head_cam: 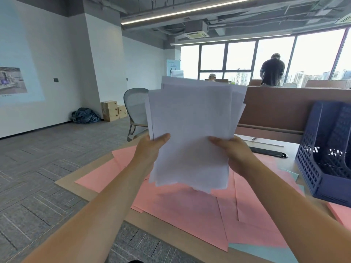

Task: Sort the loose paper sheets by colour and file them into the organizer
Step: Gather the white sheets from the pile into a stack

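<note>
White sheets (191, 130), a loose uneven stack, stand upright in the air above the desk (91, 179), gripped from both sides. The left hand (150, 149) clasps the stack's lower left edge, thumb on the near face; the right hand (233, 150) clasps the lower right edge the same way, thumb pressed on the front. The stack's bottom edges hang ragged, clear of the pink sheets (190, 211) spread flat across the desk beneath. A blue sheet (266, 252) peeks from under the pink at the near edge. The dark blue mesh organizer (311, 168) stands at the right, well apart from the right hand, its slots open toward the person. Desk edges run close on the left and near sides; beyond them lies open carpet, with a grey chair (134, 109) behind the stack
</note>
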The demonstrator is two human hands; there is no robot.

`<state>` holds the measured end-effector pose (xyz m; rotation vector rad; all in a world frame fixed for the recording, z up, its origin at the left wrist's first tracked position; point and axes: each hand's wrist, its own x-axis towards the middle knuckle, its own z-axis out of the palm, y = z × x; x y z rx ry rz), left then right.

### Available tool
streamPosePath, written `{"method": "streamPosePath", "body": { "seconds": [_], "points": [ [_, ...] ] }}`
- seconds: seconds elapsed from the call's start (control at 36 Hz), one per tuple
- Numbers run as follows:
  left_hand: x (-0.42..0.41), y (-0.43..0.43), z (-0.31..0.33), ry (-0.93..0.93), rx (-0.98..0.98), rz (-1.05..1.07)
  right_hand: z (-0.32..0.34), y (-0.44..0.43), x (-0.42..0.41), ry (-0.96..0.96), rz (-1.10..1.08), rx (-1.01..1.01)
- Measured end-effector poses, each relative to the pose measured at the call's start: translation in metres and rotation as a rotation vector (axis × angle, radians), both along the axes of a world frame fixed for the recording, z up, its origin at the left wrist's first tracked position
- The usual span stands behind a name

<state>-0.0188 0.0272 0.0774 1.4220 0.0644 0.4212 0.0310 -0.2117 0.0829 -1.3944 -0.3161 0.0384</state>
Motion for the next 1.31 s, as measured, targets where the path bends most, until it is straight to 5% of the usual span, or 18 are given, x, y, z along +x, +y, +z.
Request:
{"method": "streamPosePath", "body": {
  "seconds": [0.22,0.75,0.97,1.17,1.31],
  "points": [
    [0.000,0.014,0.005,-0.044,0.147,0.023,0.005,-0.012,-0.003,-0.136,0.016,-0.189],
    [0.007,0.001,0.001,-0.059,0.070,0.000,-0.005,0.002,0.007,-0.032,-0.025,-0.064],
    [0.003,-0.001,-0.040,0.128,0.084,-0.126,-0.048,-0.003,0.000,0.098,0.032,-0.065],
    [0.009,-0.014,-0.033,0.050,-0.002,-0.122,-0.048,0.000,0.009,0.096,-0.014,-0.022],
    [0.010,-0.008,-0.051,0.153,0.169,-0.198,-0.063,-0.005,0.012,0.106,0.005,-0.108]
  ]
}}
